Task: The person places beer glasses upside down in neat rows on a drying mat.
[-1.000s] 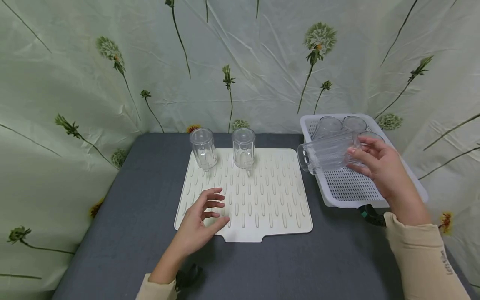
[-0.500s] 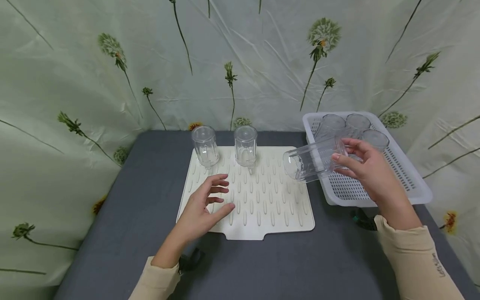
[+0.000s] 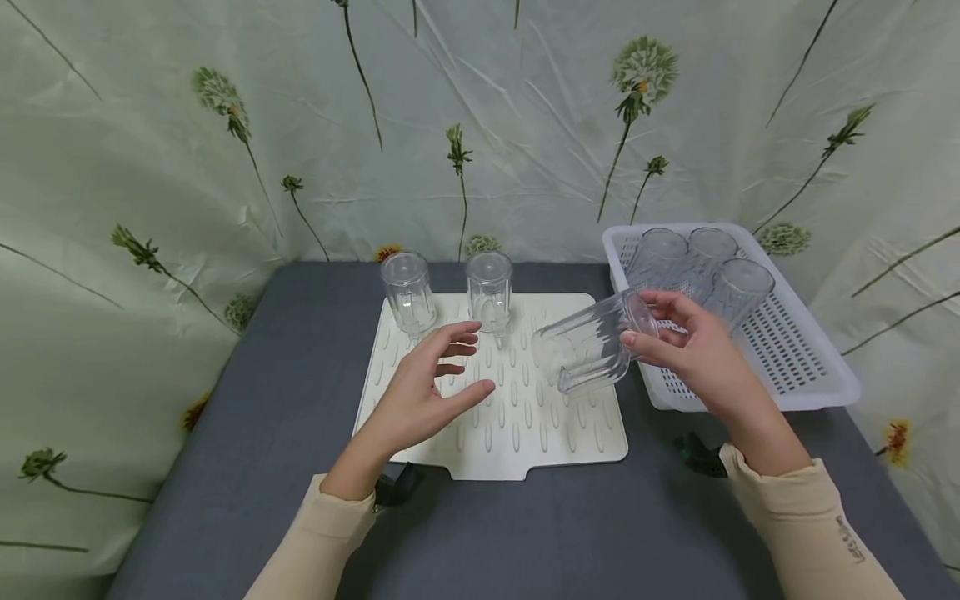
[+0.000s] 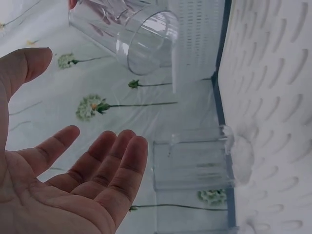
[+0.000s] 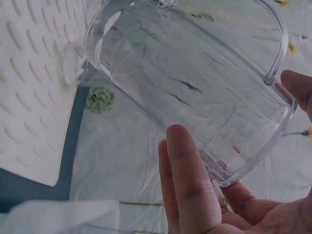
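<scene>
My right hand [image 3: 701, 354] grips a clear glass mug [image 3: 588, 343] by its base end, fingers and thumb round it. The mug is tilted above the right part of a white ridged mat [image 3: 517, 417], its mouth toward the left. In the right wrist view the mug's handle [image 5: 282, 39] is on the upper side. My left hand [image 3: 420, 392] is raised over the mat's left part with spread, slightly bent fingers, touching nothing; the left wrist view shows its empty palm [image 4: 63, 200]. Two mugs [image 3: 408, 292] [image 3: 490, 292] stand upside down at the mat's back edge.
A white perforated basket [image 3: 795, 358] stands right of the mat, with several clear mugs [image 3: 738, 287] in its back part. A dark grey cloth [image 3: 247, 433] covers the table. Behind it hangs a pale curtain [image 3: 525, 117] with a dandelion pattern.
My right hand has carried the mug left from over the basket to over the mat, its mouth tipping lower. My left hand has moved up and right, toward the mug.
</scene>
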Demonstrator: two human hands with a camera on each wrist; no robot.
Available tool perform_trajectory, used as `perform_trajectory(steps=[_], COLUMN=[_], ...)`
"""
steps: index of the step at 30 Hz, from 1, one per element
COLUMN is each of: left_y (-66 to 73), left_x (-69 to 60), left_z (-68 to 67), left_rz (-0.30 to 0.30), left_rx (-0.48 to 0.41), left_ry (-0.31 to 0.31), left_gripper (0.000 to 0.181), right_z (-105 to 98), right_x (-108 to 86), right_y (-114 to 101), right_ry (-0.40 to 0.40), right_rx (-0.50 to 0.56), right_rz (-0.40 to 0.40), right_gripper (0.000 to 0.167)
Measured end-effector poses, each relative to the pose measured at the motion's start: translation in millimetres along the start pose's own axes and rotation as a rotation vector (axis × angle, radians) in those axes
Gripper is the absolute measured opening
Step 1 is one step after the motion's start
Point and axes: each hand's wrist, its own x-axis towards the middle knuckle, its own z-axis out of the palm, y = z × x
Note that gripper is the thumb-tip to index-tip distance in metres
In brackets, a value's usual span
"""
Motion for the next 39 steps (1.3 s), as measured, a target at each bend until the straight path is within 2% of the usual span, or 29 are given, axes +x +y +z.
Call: perform_trajectory(steps=[6,12,19,29,39], left_y=[8.8,11.3,11.7,9.5,8.0], left_x=[13.3,22.2,27.7,33.8,38.1], left_z=[5.3,13.5,21.1,30.4,36.7], left_rz=[0.037,0.070,0.104,0.104,0.092], left_rx=[0.023,0.046,0.074,0.072,0.131], left_ry=[-0.020,-0.057,-0.098,-0.140,-0.173], left_gripper=[0.068,0.067,0.070,0.075,0.078], right_z=[12.1,23.0,28.1,33.6,37.5], right_x=[-2.0,-2.3,-3.8,-3.3,-4.4], right_y=[-9.7,-13.0,-15.4,-15.6,-19.1], right_ry=[-0.011,-0.011,-0.021,-0.036,-0.045], right_rx=[-0.107,-0.105,-0.136,-0.147,-0.160], right_rz=[0.001,-0.029,-0.010,-0.028,-0.052], right_gripper=[0.071,0.069,0.073,0.073,0.072])
